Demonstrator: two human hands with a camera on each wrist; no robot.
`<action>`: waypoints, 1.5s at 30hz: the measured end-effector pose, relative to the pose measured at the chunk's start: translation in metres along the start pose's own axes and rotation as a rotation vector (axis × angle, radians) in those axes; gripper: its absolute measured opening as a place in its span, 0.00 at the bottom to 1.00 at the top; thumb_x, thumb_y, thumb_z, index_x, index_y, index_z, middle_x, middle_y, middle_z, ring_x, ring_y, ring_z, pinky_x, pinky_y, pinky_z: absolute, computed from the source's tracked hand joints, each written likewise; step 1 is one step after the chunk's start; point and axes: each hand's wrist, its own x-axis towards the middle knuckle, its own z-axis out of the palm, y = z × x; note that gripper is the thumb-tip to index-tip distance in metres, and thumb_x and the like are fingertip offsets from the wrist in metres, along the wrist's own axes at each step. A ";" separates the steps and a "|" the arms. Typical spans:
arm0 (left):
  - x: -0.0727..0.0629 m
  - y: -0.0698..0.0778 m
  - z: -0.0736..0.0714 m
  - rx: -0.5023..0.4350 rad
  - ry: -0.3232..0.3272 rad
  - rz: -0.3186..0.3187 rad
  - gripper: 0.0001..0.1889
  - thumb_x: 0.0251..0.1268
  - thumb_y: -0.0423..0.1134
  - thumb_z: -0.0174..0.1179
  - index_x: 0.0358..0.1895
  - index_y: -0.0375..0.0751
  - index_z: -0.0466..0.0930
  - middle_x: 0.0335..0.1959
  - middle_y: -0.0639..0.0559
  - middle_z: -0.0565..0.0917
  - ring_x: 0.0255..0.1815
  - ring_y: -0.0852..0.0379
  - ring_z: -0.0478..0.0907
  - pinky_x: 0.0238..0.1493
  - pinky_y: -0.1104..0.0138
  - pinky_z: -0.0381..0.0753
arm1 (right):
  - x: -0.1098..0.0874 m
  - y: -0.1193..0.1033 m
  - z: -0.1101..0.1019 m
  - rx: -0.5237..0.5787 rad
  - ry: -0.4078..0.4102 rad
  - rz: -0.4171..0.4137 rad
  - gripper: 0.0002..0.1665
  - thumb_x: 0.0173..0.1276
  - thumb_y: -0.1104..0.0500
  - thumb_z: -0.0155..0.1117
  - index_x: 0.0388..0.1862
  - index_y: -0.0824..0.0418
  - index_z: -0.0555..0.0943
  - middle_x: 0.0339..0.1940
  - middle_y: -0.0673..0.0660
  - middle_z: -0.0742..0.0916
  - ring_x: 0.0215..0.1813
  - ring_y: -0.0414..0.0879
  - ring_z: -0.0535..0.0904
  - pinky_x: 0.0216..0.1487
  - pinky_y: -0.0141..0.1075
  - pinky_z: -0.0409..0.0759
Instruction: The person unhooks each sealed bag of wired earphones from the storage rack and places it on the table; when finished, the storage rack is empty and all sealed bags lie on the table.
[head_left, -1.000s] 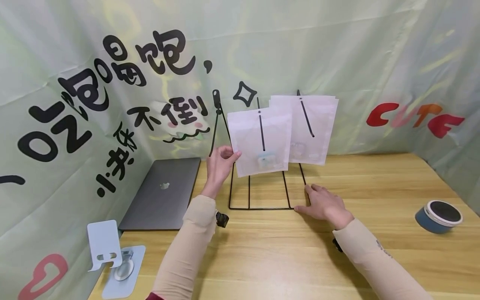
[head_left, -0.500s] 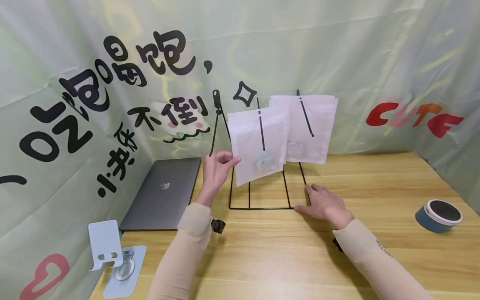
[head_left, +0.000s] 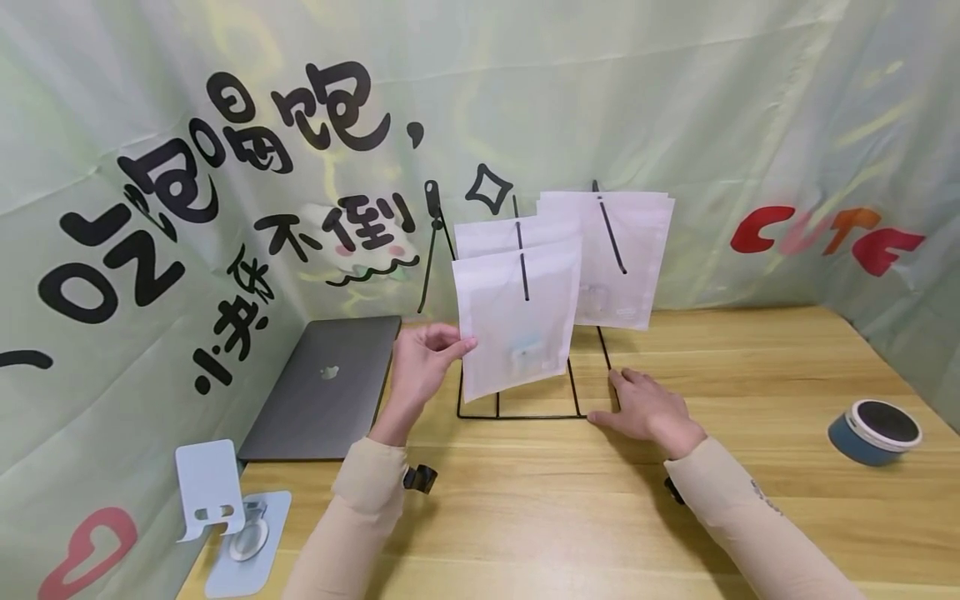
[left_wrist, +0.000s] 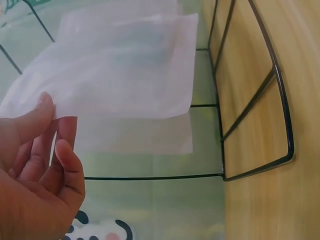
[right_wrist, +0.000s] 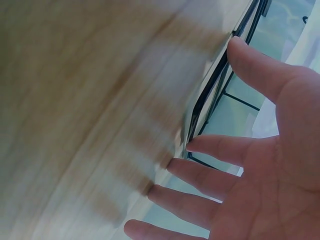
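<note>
My left hand (head_left: 422,367) pinches the left edge of a white zip pouch (head_left: 517,308) between thumb and fingers. A small pale blue item shows through the pouch's lower half. The pouch hangs on a hook of a black wire display rack (head_left: 540,417), partway along it, with another white pouch (head_left: 480,237) behind it. More white pouches (head_left: 630,242) hang on the right hook. In the left wrist view the pinched pouch (left_wrist: 125,70) spreads from the fingertips. My right hand (head_left: 648,407) rests at the rack's front right base corner, fingers extended, thumb on the base wire (right_wrist: 215,75).
A closed grey laptop (head_left: 322,387) lies on the wooden table (head_left: 525,517) left of the rack. A pale blue phone stand (head_left: 247,542) is at the front left, a round blue and white device (head_left: 876,433) at the right. A printed cloth (head_left: 675,100) hangs behind.
My left hand has drawn the front pouch forward and down along its hook, apart from the pouch behind it. The right hand has stayed at the rack's base.
</note>
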 end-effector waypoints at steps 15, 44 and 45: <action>-0.035 0.019 -0.014 -0.073 -0.101 -0.079 0.06 0.53 0.37 0.76 0.29 0.40 0.88 0.27 0.49 0.86 0.28 0.50 0.78 0.29 0.68 0.72 | 0.001 -0.001 0.000 -0.004 0.000 0.006 0.55 0.64 0.32 0.63 0.75 0.68 0.61 0.73 0.73 0.63 0.71 0.72 0.59 0.53 0.69 0.69; -0.116 0.006 -0.060 -0.249 -0.337 -0.303 0.12 0.54 0.34 0.74 0.31 0.27 0.83 0.30 0.41 0.85 0.23 0.57 0.77 0.30 0.67 0.78 | 0.002 0.001 0.002 -0.011 0.013 -0.012 0.55 0.64 0.31 0.63 0.75 0.68 0.62 0.72 0.74 0.64 0.69 0.72 0.61 0.51 0.69 0.70; -0.118 0.000 -0.062 -0.244 -0.333 -0.330 0.12 0.54 0.34 0.74 0.31 0.27 0.83 0.30 0.41 0.85 0.23 0.57 0.76 0.30 0.67 0.77 | 0.001 0.001 0.002 -0.012 0.013 -0.013 0.56 0.63 0.31 0.63 0.75 0.68 0.62 0.72 0.74 0.64 0.69 0.72 0.61 0.51 0.69 0.70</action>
